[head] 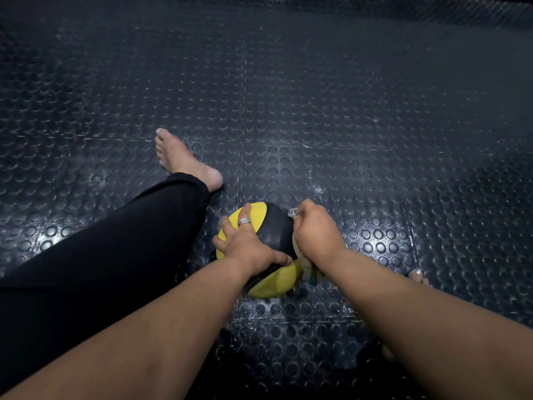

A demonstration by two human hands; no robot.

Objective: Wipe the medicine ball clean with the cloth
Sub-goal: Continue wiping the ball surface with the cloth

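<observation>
Head view: dark bumpy floor [346, 111] fills the frame. One leg [101, 255] in black stretches from the left edge to a bare foot [184, 160] left of the middle. Low in the middle, a yellow and black ball [274, 229] sits on the floor. Left hand [245, 243] lies spread flat on it. Right hand [314, 229] squeezes a cloth [293, 212] against its right side.

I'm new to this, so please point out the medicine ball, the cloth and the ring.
medicine ball [275, 229]: head view, its black band.
cloth [293, 212]: head view, pale corner above the right hand.
ring [243, 221]: head view, on a left-hand finger.
</observation>
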